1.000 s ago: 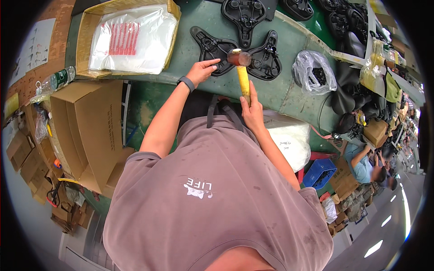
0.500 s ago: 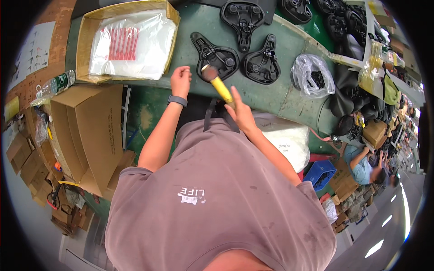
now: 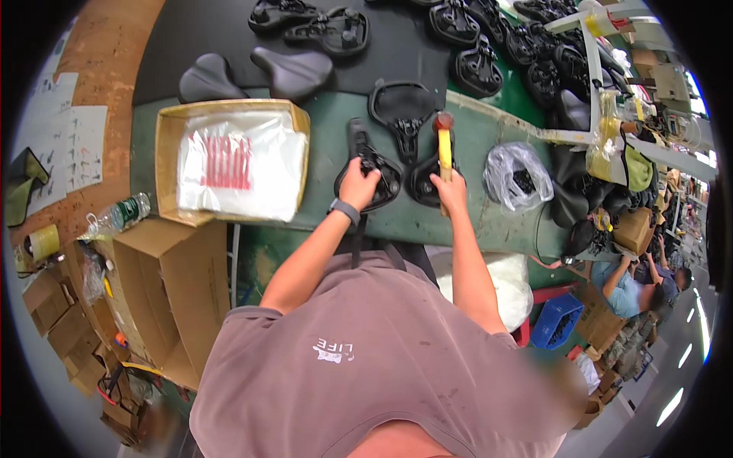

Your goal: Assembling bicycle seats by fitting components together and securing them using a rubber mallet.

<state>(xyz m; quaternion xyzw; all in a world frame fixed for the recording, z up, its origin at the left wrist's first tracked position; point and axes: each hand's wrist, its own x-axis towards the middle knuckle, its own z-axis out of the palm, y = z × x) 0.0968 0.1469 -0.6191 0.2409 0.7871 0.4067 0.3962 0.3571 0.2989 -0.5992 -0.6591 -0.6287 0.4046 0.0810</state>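
Black bicycle saddles lie upside down on the green bench. My left hand [image 3: 357,187] is closed on the near left saddle [image 3: 390,185], its thumb across the underside; some of its fingers are hidden. Wrapped round the yellow handle of a hammer [image 3: 445,149] is my right hand [image 3: 452,191]. The hammer's reddish-brown round head points away from me. Beneath the hammer lies the near right saddle [image 3: 421,183], partly covered. Just beyond these two sits a third upturned saddle [image 3: 397,107].
At left stands a cardboard box [image 3: 304,164] lined with white plastic. A clear bag [image 3: 500,172] of small black parts sits right. More saddles [image 3: 294,72] lie on a black mat [image 3: 206,38] farther back. A plastic bottle [image 3: 130,210] lies by the left edge. Co-workers are far right.
My left hand has come onto the near left saddle from the bench edge. The right hand has carried the hammer forward over the near right saddle. The view has shifted, showing more of the bench's back.
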